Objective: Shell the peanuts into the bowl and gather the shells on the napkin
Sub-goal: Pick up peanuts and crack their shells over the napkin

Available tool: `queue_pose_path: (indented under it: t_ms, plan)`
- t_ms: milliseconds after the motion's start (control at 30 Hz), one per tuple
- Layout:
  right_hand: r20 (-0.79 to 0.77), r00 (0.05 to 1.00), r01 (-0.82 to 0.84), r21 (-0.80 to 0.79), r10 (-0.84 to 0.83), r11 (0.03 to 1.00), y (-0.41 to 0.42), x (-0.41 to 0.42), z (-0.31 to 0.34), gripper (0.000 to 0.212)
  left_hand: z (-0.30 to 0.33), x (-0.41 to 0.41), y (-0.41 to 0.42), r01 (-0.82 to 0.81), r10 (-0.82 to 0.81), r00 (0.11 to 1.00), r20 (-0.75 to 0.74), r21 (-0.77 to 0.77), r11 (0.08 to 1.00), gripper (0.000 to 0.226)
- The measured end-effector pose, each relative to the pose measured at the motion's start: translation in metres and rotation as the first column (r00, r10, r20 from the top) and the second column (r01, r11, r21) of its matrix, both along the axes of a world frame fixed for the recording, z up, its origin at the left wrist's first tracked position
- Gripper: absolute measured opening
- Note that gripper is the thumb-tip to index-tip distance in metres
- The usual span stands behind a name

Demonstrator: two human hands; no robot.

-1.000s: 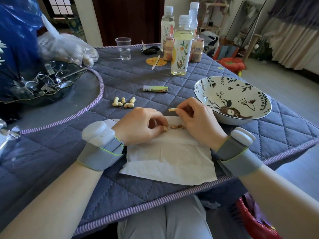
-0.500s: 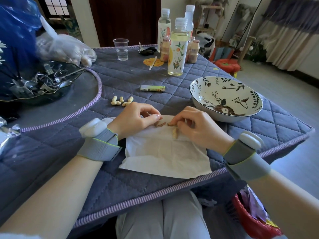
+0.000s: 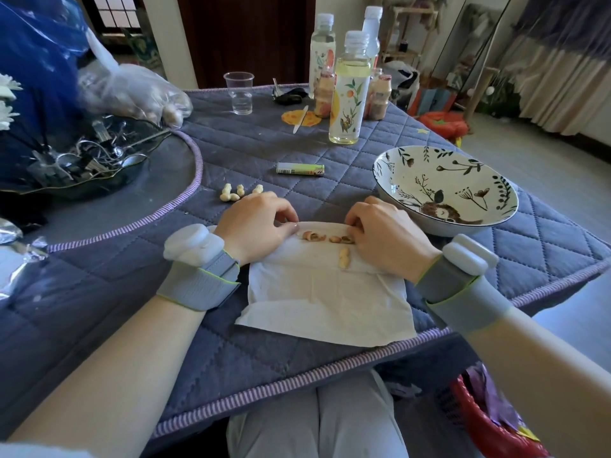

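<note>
Near the frame's centre, the napkin (image 3: 325, 302) is lying on the tabletop (image 3: 264, 153) with brown kernels (image 3: 327, 238) and a pale shell (image 3: 344, 257) along its far edge, both hands resting there. The left hand (image 3: 254, 226) and right hand (image 3: 386, 233) are curling over that edge; whether either grip is pinching anything, I cannot tell. Judging by this, kernels should be getting lifted cleanly into the empty bowl (image 3: 444, 190) at right, shells staying behind, with unshelled peanuts (image 3: 236, 192) waiting farther left.

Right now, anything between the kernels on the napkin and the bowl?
Only the right hand, resting beside the kernels on the napkin on the bowl side. Otherwise bare cloth.
</note>
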State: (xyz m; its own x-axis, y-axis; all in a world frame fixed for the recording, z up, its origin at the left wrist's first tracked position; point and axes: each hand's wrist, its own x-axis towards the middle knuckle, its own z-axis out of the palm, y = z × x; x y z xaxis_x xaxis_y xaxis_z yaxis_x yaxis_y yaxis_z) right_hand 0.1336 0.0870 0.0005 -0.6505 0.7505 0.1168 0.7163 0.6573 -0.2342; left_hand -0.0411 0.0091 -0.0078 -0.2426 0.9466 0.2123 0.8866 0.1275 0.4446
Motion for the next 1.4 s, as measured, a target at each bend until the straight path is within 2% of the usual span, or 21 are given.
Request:
queue_pose_path:
  t_ms: [167,300,400,633,833,1033,1233,1400]
  plan:
    - [-0.086,0.996,0.019,0.080,-0.013,0.997,0.002,-0.011,0.000,0.016,-0.001,-0.001,0.003,-0.090,0.092,0.996,-0.007,0.093,0.992,0.010]
    - [-0.188,0.980,-0.050,0.106,0.069,0.993,0.005,-0.024,0.003,0.020,-0.001,-0.007,0.003,-0.180,0.183,0.983,-0.003,0.157,0.971,0.010]
    - [-0.240,0.961,-0.127,0.057,0.137,0.990,0.004,-0.027,0.003,0.022,-0.002,-0.010,0.003,-0.122,0.125,0.992,-0.009,0.166,0.979,0.018]
    - [-0.162,0.973,-0.173,-0.055,0.162,0.983,0.004,-0.025,-0.002,0.017,-0.004,-0.006,0.003,0.123,-0.113,0.990,-0.082,0.135,0.983,0.018]
    - [-0.196,0.966,-0.178,-0.035,0.168,0.983,0.004,-0.027,-0.004,0.015,-0.004,-0.005,0.005,0.119,-0.117,0.993,-0.031,0.064,0.991,0.017]
    - [-0.361,0.925,-0.130,0.005,0.123,0.991,0.001,-0.028,0.001,0.013,0.004,-0.001,0.004,0.059,-0.065,0.996,0.060,0.100,0.993,0.006]
    - [-0.449,0.886,-0.104,0.053,0.116,0.993,-0.001,-0.019,0.029,0.014,0.014,0.001,0.006,-0.003,-0.018,0.985,0.169,0.126,0.992,0.007]
    - [-0.490,0.869,-0.019,0.090,0.061,0.996,0.013,0.011,0.060,0.013,0.034,0.018,0.014,0.067,-0.094,0.985,0.146,0.181,0.981,0.008]
